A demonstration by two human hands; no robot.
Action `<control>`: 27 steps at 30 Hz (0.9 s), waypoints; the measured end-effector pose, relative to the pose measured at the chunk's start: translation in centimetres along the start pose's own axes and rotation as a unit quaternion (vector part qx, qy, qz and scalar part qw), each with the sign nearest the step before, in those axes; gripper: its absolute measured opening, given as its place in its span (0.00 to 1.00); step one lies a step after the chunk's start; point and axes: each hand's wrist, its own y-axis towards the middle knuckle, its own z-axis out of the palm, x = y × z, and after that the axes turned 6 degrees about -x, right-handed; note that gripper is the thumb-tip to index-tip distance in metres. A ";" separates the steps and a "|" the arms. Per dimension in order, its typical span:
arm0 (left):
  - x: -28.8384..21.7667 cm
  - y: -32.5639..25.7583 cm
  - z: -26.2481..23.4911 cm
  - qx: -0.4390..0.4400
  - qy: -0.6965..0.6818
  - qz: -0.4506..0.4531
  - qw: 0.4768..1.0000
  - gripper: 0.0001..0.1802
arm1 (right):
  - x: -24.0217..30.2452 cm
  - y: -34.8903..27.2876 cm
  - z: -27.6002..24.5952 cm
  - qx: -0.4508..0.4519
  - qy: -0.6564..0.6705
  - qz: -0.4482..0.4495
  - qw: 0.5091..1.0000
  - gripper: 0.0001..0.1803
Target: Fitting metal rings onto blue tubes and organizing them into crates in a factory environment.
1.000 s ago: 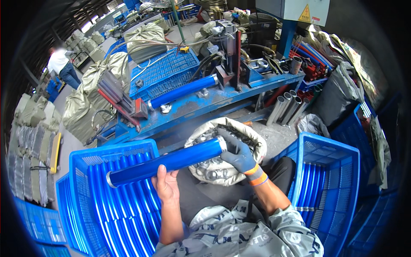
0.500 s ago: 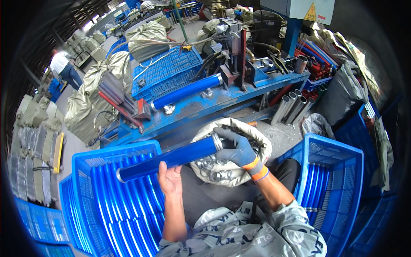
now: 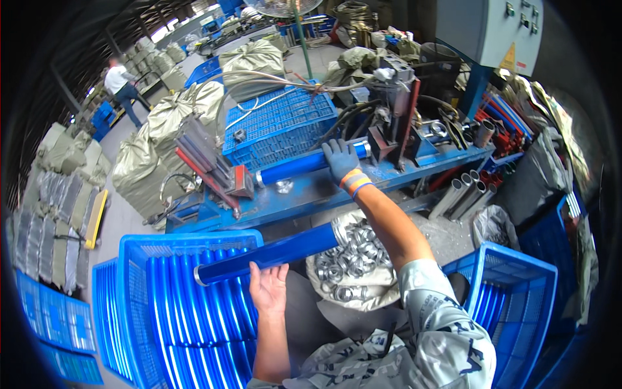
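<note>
A long blue tube (image 3: 278, 251) lies slantwise across my bare left hand (image 3: 268, 292), which supports it from beneath with the palm up. Its left end carries a silver ring; the right end reaches over a sack (image 3: 387, 295) of silver metal rings (image 3: 357, 256). My right hand (image 3: 341, 159), in a grey-blue glove with an orange cuff, reaches out to the bench machine (image 3: 395, 110). Its fingers lie over a second blue tube (image 3: 295, 170), near that tube's right end. This tube rests between the machine's two end fixtures; the glove covers part of it.
A blue crate (image 3: 133, 285) full of shiny blue tubes stands at my left, another crate (image 3: 518, 266) with tubes at my right. Bare metal pipes (image 3: 463, 194) lean under the blue bench (image 3: 278, 209). A control box (image 3: 486, 32) hangs at the upper right. A person (image 3: 123, 84) is far left.
My right hand has left the end of the held tube and moved forward onto the tube in the machine. My left hand still supports its tube. The view has shifted.
</note>
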 end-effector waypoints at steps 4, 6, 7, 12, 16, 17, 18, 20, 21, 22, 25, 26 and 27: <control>1.5 0.0 -1.2 -0.062 0.043 0.006 0.997 0.28 | -0.5 2.0 1.4 0.102 -0.058 0.062 0.991 0.33; 2.4 0.6 -1.5 -0.080 0.043 -0.040 0.995 0.28 | -0.9 2.1 -2.0 0.001 -0.023 -0.006 1.000 0.33; 3.1 1.2 -1.3 -0.073 0.050 -0.043 0.995 0.27 | -1.3 2.6 -4.7 -0.079 -0.023 -0.030 0.996 0.33; 9.3 7.7 3.3 -0.016 0.043 -0.061 0.997 0.33 | -3.5 0.8 -22.3 -0.152 0.246 -0.008 0.957 0.43; 16.5 19.3 9.8 -0.030 0.034 -0.034 0.998 0.50 | -3.5 -6.1 -32.1 -0.188 0.470 0.138 0.852 0.47; 18.0 22.4 10.9 -0.030 0.044 -0.009 0.999 0.54 | -3.4 -9.3 -34.4 -0.209 0.493 0.206 0.819 0.46; 19.0 25.2 11.5 -0.037 0.068 -0.007 0.997 0.52 | -3.3 -12.6 -36.4 -0.199 0.511 0.261 0.794 0.45; 20.5 29.9 11.6 -0.113 0.080 -0.045 0.989 0.49 | -3.3 -19.1 -39.8 -0.193 0.558 0.331 0.736 0.45; 20.9 31.5 11.2 -0.117 0.073 -0.095 0.986 0.48 | -3.2 -22.2 -41.1 -0.231 0.527 0.350 0.739 0.45; 21.3 32.7 10.7 -0.142 0.085 -0.069 0.984 0.47 | -3.1 -25.1 -42.3 -0.215 0.510 0.384 0.739 0.45; 22.3 34.3 9.1 -0.145 0.079 -0.113 0.980 0.43 | -3.3 -32.0 -45.6 -0.228 0.445 0.439 0.747 0.44; 22.6 34.4 8.8 -0.145 0.097 -0.073 0.982 0.43 | -3.3 -33.6 -46.4 -0.199 0.428 0.469 0.746 0.44; 22.8 34.4 8.6 -0.135 0.099 -0.067 0.984 0.44 | -3.3 -34.9 -46.9 -0.199 0.424 0.475 0.745 0.42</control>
